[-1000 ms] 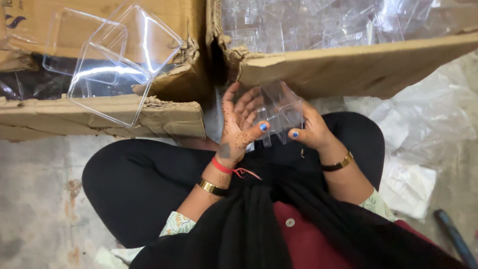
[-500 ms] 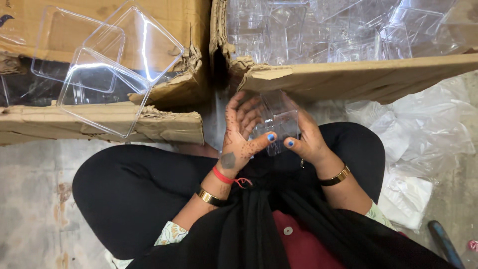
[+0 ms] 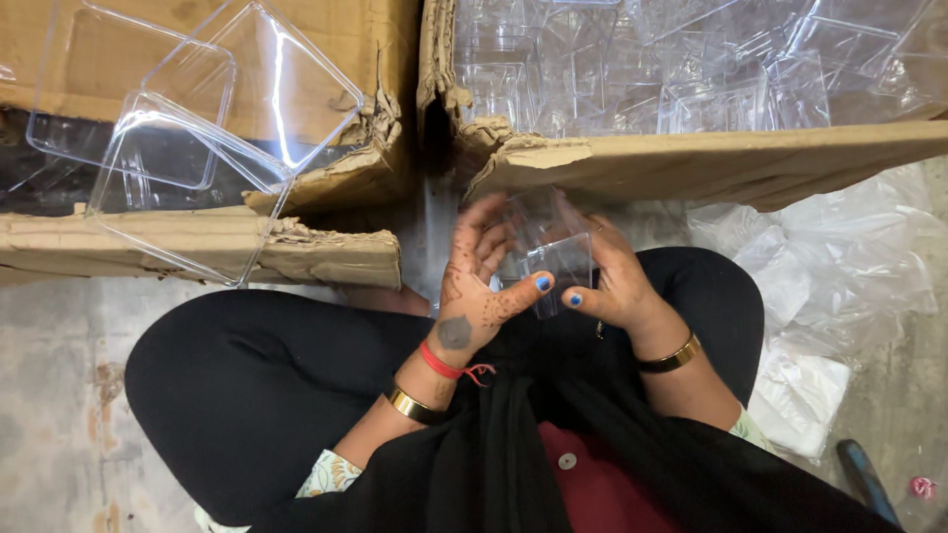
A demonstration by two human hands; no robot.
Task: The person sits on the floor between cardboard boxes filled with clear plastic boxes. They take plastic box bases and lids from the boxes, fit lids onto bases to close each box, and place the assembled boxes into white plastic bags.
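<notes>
9–10 o'clock: cardboard box (image 3: 197, 242) with big clear square containers (image 3: 212, 128) lying across its torn flap. Centre: left hand (image 3: 479, 296) and right hand (image 3: 612, 281) both grasping one small clear plastic box (image 3: 553, 266), thumbs pinching its near face, fingers curled behind it; held above the lap, just below the edge of the second carton. 12–2 o'clock: second cardboard box (image 3: 711, 163) packed with small clear pieces (image 3: 691, 69). 3–4 o'clock: crumpled plastic bags (image 3: 839, 286) on floor.
</notes>
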